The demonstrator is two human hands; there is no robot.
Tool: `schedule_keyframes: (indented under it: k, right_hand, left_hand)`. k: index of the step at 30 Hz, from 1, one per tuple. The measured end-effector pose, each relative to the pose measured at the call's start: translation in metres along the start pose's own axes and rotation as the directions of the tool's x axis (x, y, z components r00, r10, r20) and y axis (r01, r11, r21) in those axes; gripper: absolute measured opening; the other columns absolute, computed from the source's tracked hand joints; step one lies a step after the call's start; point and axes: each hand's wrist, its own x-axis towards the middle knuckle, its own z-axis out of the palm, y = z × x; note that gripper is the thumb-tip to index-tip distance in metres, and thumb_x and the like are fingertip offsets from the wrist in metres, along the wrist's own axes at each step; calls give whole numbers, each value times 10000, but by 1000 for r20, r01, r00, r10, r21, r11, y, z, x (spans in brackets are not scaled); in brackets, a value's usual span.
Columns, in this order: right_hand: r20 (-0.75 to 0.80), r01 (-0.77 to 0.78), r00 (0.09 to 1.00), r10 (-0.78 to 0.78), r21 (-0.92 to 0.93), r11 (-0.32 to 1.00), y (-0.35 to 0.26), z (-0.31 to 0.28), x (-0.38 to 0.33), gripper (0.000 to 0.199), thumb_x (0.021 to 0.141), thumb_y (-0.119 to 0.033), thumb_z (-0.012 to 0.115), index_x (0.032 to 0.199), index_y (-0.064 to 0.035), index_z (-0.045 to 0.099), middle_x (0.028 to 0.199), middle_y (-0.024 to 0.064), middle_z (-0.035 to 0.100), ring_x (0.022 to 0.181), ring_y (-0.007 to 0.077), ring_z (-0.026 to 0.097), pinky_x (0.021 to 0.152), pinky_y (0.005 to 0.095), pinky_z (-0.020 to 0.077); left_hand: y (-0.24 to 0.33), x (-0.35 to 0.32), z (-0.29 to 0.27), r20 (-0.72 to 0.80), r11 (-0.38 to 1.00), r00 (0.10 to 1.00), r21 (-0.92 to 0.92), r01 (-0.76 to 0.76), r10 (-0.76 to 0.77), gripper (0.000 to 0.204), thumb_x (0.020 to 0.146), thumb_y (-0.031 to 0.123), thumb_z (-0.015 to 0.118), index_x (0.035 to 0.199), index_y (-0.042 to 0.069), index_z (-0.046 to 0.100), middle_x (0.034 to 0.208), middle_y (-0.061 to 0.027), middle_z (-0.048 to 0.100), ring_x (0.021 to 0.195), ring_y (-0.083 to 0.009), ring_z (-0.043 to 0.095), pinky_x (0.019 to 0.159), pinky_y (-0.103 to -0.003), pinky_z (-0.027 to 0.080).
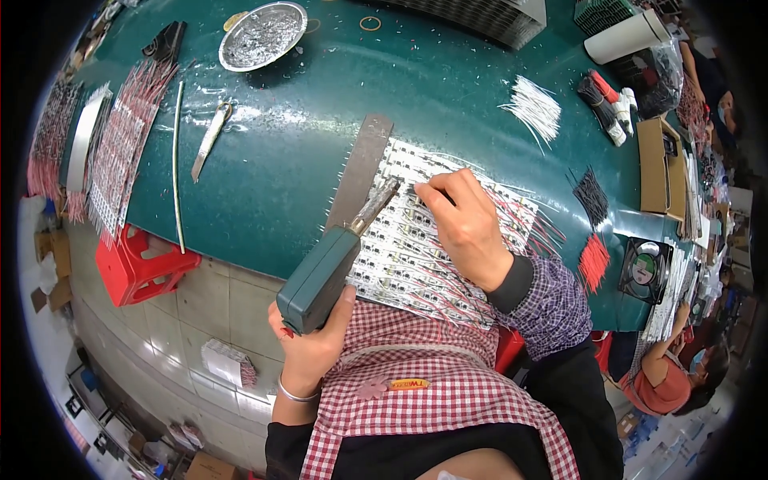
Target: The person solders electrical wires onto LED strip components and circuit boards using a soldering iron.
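Note:
A dark green soldering gun (320, 280) is gripped in my left hand (320, 344), its metal nozzle slanting up and right over a panel of small white circuit boards (384, 264). My right hand (470, 232) is over the panel with thumb and forefinger pinched close to the gun's tip. What sits between those fingers is too small to make out. Red, black and white wires (544, 228) stick out from the panel's right side. Along its left edge lies a flat brownish metal bar (358, 176).
Bundles of white wires (534, 110), black wires (592, 198) and red wires (594, 262) lie to the right. A metal bowl (264, 36), scissors (211, 142) and wired panels (128, 152) are leftward. A small fan (645, 270) stands near a co-worker (664, 376). A red stool (140, 264) is below the table.

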Motion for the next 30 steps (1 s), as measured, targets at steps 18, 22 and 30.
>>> schedule_keyframes:
  k: [18, 22, 30]
  right_hand:
    - [13, -5, 1000, 5, -4, 1000, 0, 1, 1, 306, 690, 50, 603, 993, 13, 624, 932, 104, 562, 857, 253, 557, 674, 338, 504]
    - [-2, -9, 1000, 9, 23, 1000, 1, 2, 1, 307, 692, 50, 606, 996, 7, 625, 933, 107, 563, 863, 257, 563, 668, 338, 507]
    - [-16, -29, 999, 30, 26, 999, 0, 4, 0, 301, 691, 52, 609, 987, 6, 631, 910, 107, 566, 840, 257, 567, 645, 342, 501]
  left_hand:
    - [9, 4, 6, -34, 997, 996, 14, 80, -79, 134, 759, 30, 770, 832, -32, 676, 706, -53, 659, 589, -90, 580, 533, -252, 441]
    - [2, 3, 1, -30, 998, 999, 44, 39, -38, 161, 776, 4, 756, 905, -40, 669, 741, -51, 662, 581, -82, 576, 519, -235, 445]
    - [4, 2, 6, -57, 997, 996, 17, 71, -70, 139, 755, 27, 776, 831, -34, 677, 692, -41, 657, 579, -73, 560, 518, -245, 428]
